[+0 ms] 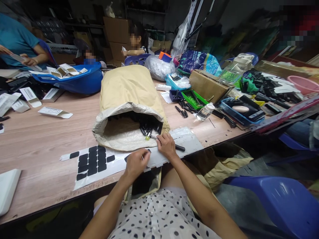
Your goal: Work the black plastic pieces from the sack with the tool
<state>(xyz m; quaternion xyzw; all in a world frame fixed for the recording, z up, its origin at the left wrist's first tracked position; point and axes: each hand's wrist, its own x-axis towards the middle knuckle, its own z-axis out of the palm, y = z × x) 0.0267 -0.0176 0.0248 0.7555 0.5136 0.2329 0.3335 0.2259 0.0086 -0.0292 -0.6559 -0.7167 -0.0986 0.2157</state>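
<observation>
My right hand [166,145] is closed on a thin black tool [179,147] with a metal shaft and a yellow-green tip, lying across a grey sheet at the table's front edge. Beside it my left hand [136,163] pinches something small and dark that I cannot make out, over a white backing sheet [99,169] carrying several black rounded pads [92,161]. Just behind both hands a tan paper sack [128,96] lies on its side, its mouth open and showing several black-handled tools [149,124] inside.
A blue basin [82,81] with white cartons, loose cartons [54,112], a cardboard box [206,86], a green tray [193,99], a plastic bottle [204,112] and trays of black parts crowd the wooden table [37,139]. Other people sit far left and behind. A blue chair [281,202] stands right.
</observation>
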